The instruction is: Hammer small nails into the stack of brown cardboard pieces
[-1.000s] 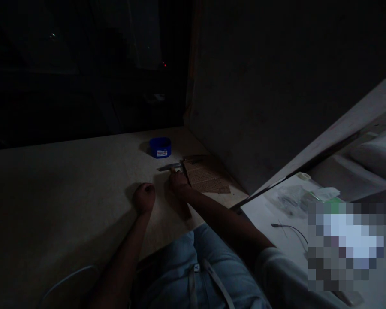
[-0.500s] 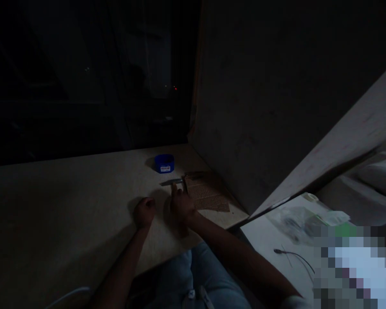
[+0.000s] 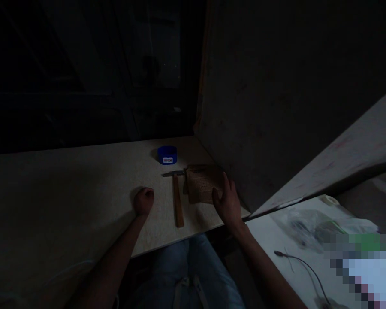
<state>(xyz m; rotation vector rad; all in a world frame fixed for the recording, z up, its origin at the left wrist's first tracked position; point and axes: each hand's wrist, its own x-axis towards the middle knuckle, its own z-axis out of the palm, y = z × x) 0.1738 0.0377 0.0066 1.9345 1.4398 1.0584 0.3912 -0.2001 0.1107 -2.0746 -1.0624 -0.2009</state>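
A hammer [image 3: 178, 201] with a wooden handle and a narrow metal head lies on the pale tabletop, its handle pointing towards me. Right of it is a piece of brown corrugated cardboard [image 3: 201, 186]. My right hand [image 3: 228, 204] is at the cardboard's right edge, fingers apart and holding nothing; whether they touch it I cannot tell. My left hand [image 3: 144, 201] rests as a fist on the tabletop, left of the hammer. What the fist holds, if anything, is hidden. Beyond the hammer head stands a blue open container [image 3: 167, 156] with a white label.
The pale tabletop [image 3: 99, 184] meets a dark window at the back and a wall panel [image 3: 276, 107] on the right. On a white surface [image 3: 263, 236] at lower right lie a clear plastic bag [image 3: 305, 227], a dark cable [image 3: 300, 259] and a tape roll [image 3: 330, 199]. The light is dim.
My right hand has left the hammer, which now lies on the tabletop, and has moved right to the cardboard with its fingers opened. The left fist stays by the hammer. The view has shifted slightly.
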